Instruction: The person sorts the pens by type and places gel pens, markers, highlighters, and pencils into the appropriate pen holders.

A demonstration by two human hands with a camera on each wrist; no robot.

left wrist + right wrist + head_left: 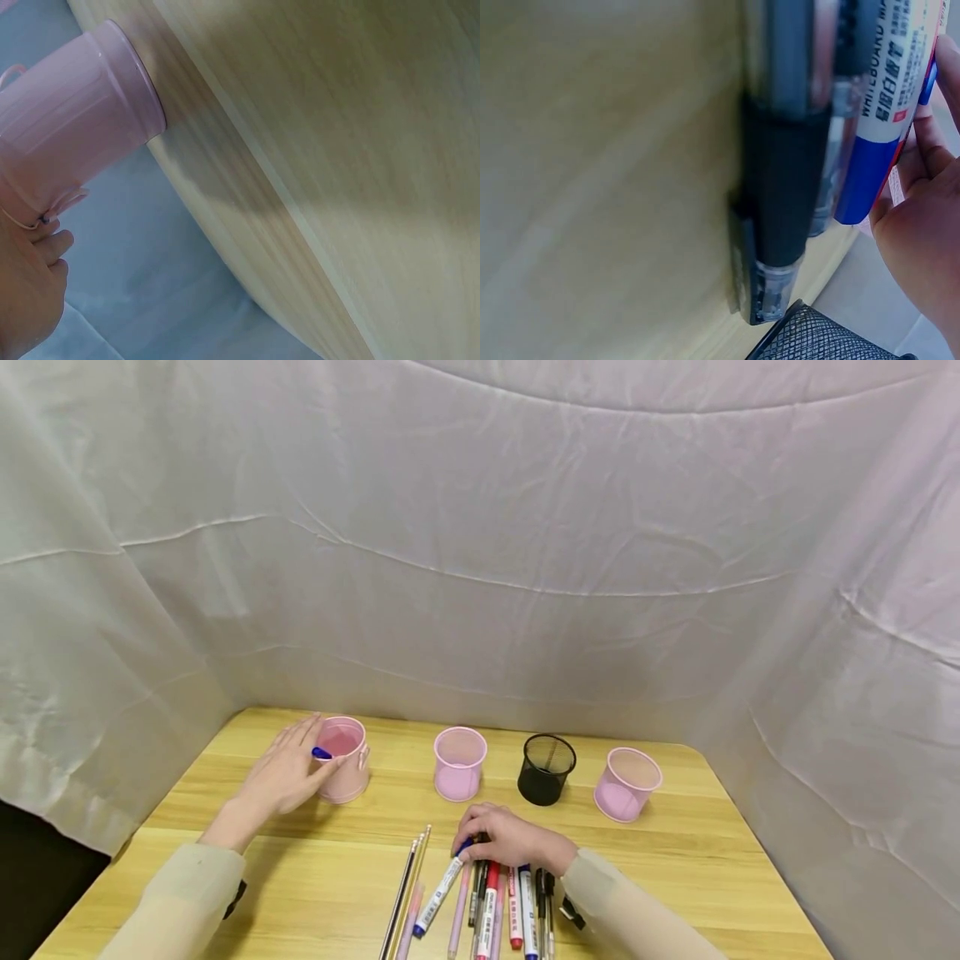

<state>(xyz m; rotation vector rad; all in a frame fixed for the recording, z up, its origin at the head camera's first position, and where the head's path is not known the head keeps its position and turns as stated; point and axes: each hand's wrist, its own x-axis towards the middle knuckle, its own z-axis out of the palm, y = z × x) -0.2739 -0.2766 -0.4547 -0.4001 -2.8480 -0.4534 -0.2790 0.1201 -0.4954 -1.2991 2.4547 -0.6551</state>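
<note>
Where the right hand (510,837) pinches: marker (442,891), right of pink bucket (345,785); pick-up, apparently.
Left hand (279,775): at bucket's rim, grip unclear.
Marker: next probably needs lifting clear.

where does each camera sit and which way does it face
Head: worn on the head, facing forward and down at the table; left hand, right hand and both sleeves show.
Left wrist: on that wrist, facing the pink bucket, which appears sideways; part of the left hand shows.
Right wrist: on that wrist, close to pens, toward the black mesh cup; part of the right hand shows.
Head and left wrist share the bucket.
</note>
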